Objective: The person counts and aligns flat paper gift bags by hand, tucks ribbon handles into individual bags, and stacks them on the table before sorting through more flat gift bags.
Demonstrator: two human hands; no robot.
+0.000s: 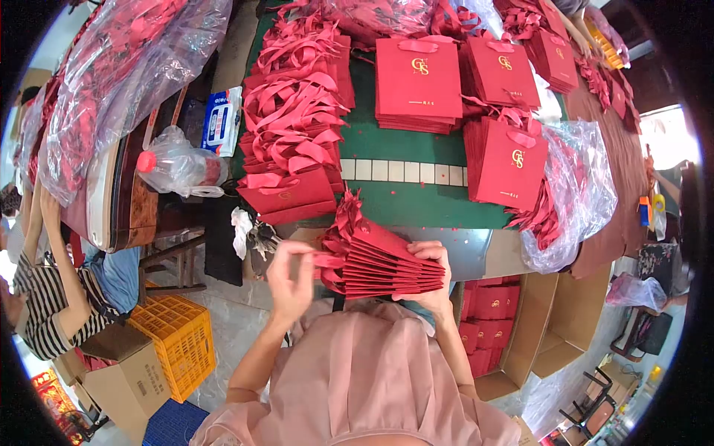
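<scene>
A fanned stack of red paper bags (390, 260) is held in front of my body at the table's near edge. My right hand (431, 271) grips the bags' right end, with the thumb on top and fingers beneath. At the ribbon-handle end on the left, my left hand (294, 275) has its fingers bent around a red ribbon (329, 260). Just beyond lies a long row of red bags with tangled ribbons (290, 126). Further stacks with gold lettering (418, 78) rest on the green table top (401, 201), one of them at the right (509, 163).
Clear plastic wrap (576, 186) lies at the table's right. A plastic bottle (182, 163) and a wipes pack (222, 123) are at left. Cardboard boxes (532, 327) with red bags stand below right, a yellow crate (175, 342) below left. A person in stripes (59, 305) works at left.
</scene>
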